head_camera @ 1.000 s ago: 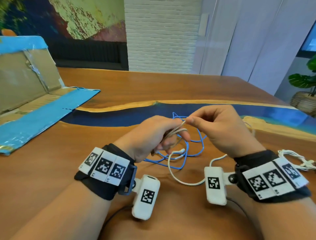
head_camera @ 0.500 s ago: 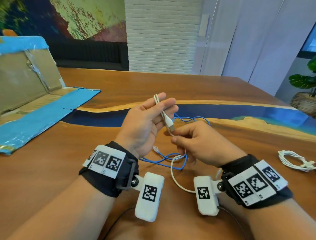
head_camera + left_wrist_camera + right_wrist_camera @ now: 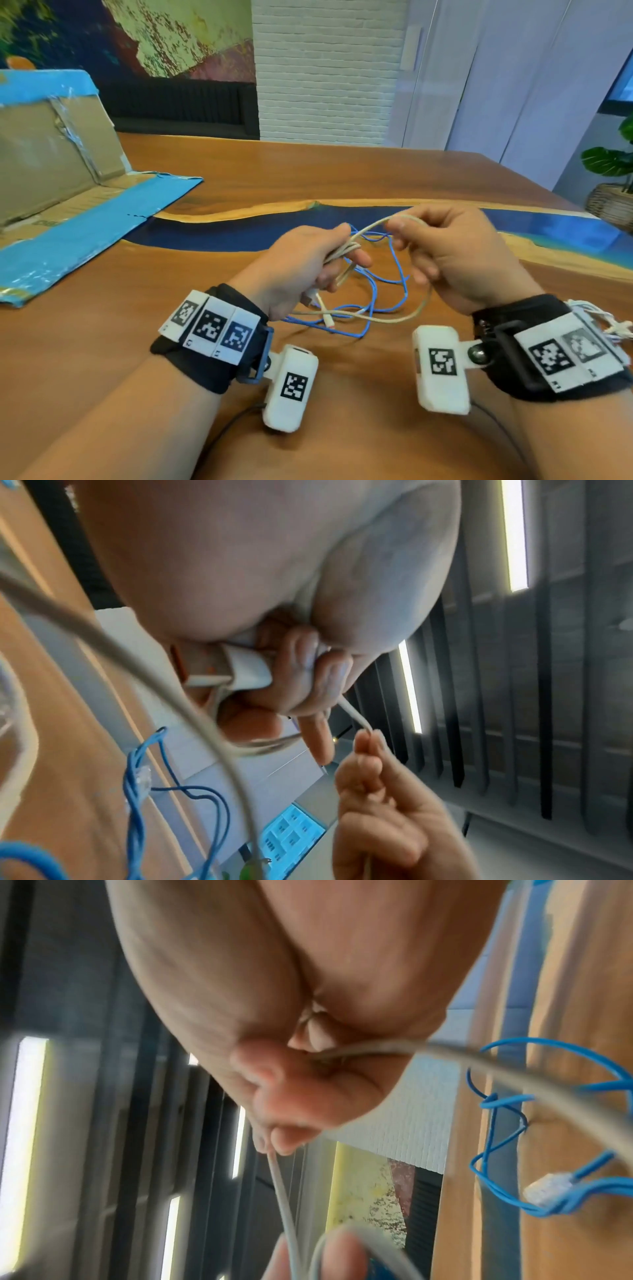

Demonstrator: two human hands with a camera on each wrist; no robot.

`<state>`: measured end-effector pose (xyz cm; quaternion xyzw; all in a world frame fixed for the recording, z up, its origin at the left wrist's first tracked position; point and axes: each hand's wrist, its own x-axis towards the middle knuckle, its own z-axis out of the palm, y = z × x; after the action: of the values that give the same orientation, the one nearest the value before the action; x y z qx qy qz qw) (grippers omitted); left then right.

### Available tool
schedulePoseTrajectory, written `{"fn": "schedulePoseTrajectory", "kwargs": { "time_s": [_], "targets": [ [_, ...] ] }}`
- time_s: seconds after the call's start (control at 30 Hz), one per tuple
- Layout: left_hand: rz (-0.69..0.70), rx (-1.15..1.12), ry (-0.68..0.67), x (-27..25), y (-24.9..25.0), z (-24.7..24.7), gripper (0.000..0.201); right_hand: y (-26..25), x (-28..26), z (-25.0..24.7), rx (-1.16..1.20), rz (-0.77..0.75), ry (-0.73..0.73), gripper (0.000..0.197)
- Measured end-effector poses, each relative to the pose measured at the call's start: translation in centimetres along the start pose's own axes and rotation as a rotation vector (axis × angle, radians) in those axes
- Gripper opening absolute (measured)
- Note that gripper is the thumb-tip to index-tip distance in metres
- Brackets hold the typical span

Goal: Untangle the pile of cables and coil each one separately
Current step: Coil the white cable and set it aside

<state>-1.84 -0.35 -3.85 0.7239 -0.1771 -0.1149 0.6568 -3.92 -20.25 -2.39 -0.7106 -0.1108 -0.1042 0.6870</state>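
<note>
Above the wooden table [image 3: 137, 342], left hand [image 3: 301, 267] grips gathered loops of thin off-white cable [image 3: 346, 253] while right hand [image 3: 455, 253] pinches its next turn, half-coiled; loose blue cable [image 3: 373, 298] beneath awaits, white bundle [image 3: 613, 325] seemingly done.

The right hand [image 3: 274, 988] fills the upper part of the view, its fingers [image 3: 294, 1139] curled and pinching a white cable [image 3: 282, 1191] that runs down from the fingertips toward the left hand's fingers [image 3: 339, 1256], blurred at the bottom edge. Another stretch of the same cable leaves the curled fingers sideways, across a blue cable [image 3: 493, 1150] lying in loops on the wooden tabletop [image 3: 575, 1015] beyond, its clear plug beside the lower loops.
</note>
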Motion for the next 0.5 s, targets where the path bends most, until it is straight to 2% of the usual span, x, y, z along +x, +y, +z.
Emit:
{"fn": "schedulePoseTrajectory", "kwargs": {
  "time_s": [0.1, 0.23, 0.37, 0.5],
  "targets": [
    [-0.015, -0.23, -0.087, -0.4, 0.8, -0.6, 0.051, -0.4, 0.4, -1.7, 0.147, 0.063, 0.074, 0.012],
    [-0.022, -0.547, -0.231, -0.9, 1.5, -1.0, 0.036, 0.7, 0.8, -1.4, 0.091, 0.103, 0.079, 0.02],
    [0.037, -0.718, -0.144, -0.5, 1.5, -0.9, 0.035, 1.3, 0.6, -0.7, -0.262, 0.06, 0.036, 0.018],
    [0.11, -0.785, -0.001, 0.1, 1.1, -0.2, 0.038, 1.1, -0.2, 0.9, -0.365, 0.111, -0.116, 0.025]
  ]
}}
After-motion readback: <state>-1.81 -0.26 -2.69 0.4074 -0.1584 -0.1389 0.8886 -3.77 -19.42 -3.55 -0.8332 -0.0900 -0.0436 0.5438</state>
